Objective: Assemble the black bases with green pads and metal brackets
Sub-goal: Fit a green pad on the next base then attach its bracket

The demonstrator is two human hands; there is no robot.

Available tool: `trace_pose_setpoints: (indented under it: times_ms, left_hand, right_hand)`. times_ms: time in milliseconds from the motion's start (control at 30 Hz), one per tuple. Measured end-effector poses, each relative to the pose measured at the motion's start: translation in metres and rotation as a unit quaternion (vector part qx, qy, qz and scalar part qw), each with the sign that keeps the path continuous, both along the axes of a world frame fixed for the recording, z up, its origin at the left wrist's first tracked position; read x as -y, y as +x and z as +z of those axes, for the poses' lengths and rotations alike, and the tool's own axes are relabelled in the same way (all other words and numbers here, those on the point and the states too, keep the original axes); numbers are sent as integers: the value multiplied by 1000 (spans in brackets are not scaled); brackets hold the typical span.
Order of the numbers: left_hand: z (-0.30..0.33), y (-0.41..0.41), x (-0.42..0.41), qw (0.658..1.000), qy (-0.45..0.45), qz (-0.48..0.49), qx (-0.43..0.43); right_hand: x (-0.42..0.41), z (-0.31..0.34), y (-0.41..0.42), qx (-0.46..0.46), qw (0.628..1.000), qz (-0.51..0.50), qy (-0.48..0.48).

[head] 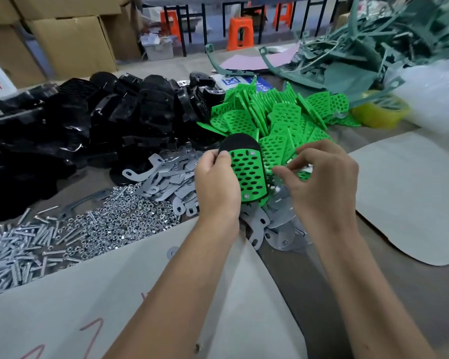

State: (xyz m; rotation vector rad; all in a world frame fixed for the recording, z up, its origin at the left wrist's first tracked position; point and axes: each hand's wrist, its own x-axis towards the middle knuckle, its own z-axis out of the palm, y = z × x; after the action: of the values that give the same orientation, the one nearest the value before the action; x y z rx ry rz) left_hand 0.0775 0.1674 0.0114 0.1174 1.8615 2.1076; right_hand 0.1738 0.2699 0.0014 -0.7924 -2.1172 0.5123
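1. The left hand (217, 182) grips a black base (240, 143) with a green pad (248, 174) laid on its face, held up over the middle of the table (389, 286), above the loose parts.
2. The pad is bright green, perforated with rows of oval holes, rounded at its corners; a small metal fastener head shows at its top right corner and another at its lower left corner. The base shows only as a dark rounded end above the pad.
3. The right hand (322, 182) hovers just beside the pad's right edge, fingers curled and thumb and forefinger drawn close together (whether they pinch something small I cannot tell).
4. A pile of green pads (278, 117) lies behind the hands toward the far edge, with a heap of black bases (94, 120) spreading to the left edge.
5. Flat grey metal brackets (166, 174) lie under and left of the hands; nuts (125, 213) and bolts (16, 257) lie near the left edge.
6. Grey cardboard sheets (410, 193) cover the near and right parts of the table.
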Motion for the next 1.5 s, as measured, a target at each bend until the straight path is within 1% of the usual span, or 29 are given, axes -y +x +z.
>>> trace_pose_setpoints:
  times_ms: [67,167,233,300,367,400,467,500,567,633,667,733,800,833,900,1000,1067,1100,1167,1200,1233,1300,1367,1433,1500]
  left_hand:
    - [1,1,-1,1000,1,3,6]
    - [3,-1,0,1000,13,10,17]
    - [5,-4,4,999,24,4,28]
    - [9,-7,9,999,28,-5,34]
    - [13,-11,17,999,9,-7,35]
    - [14,-14,22,999,-2,-6,32]
    - [16,-16,32,999,-15,-8,31]
    - [17,-19,38,999,-16,-7,31]
    - [16,-25,48,1000,-10,7,20]
    - [13,-31,55,1000,-8,24,14]
    - [12,-35,59,999,-4,36,18]
    - [10,-41,66,997,7,56,43]
    - [10,-47,77,995,20,67,72]
    - [10,-50,84,994,30,67,79]
    - [10,-56,100,992,60,75,83]
    - [8,-65,128,984,135,93,75]
    - [8,-71,149,972,195,96,87]
    - [7,-75,158,965,223,94,101]
    - [4,-83,175,956,255,78,126]
    - [2,-86,182,956,253,64,136]
    - [-1,-89,188,958,242,53,146]
    - [-5,-92,193,962,220,33,157]
    - [-7,-94,197,966,206,32,151]
    - [-10,-95,201,966,210,39,148]
    - [-11,-96,204,960,229,34,159]
  right_hand:
    - [1,-1,-3,-31,998,5,52]
    - [0,1,-8,-54,991,16,122]
    - [-2,4,-10,-78,987,32,134]
    - [-4,10,-11,-126,982,42,134]
    - [-3,20,-17,-171,976,41,126]
    - [-1,24,-22,-178,976,37,121]
    - [4,31,-33,-170,977,43,120]
    - [7,34,-39,-164,977,62,123]
    - [11,41,-52,-140,975,123,120]
    - [17,52,-64,-104,974,180,94]
    - [22,58,-71,-102,971,204,68]
    - [33,71,-83,-143,961,238,-3]
    - [40,80,-97,-190,949,241,-71]
    - [43,81,-105,-197,944,238,-116]
    - [53,76,-121,-177,932,227,-222]
    - [75,53,-143,-111,901,215,-360]
    - [94,37,-150,-63,864,210,-454]
    - [102,31,-151,-51,831,211,-513]
    - [117,18,-152,-58,766,239,-594]
    - [121,11,-151,-69,752,255,-604]
    - [127,4,-151,-73,756,264,-594]
    - [130,-8,-147,-85,793,282,-534]
    - [133,-15,-148,-105,819,302,-476]
    - [134,-17,-150,-125,834,308,-440]
    - [134,-17,-150,-149,838,305,-427]
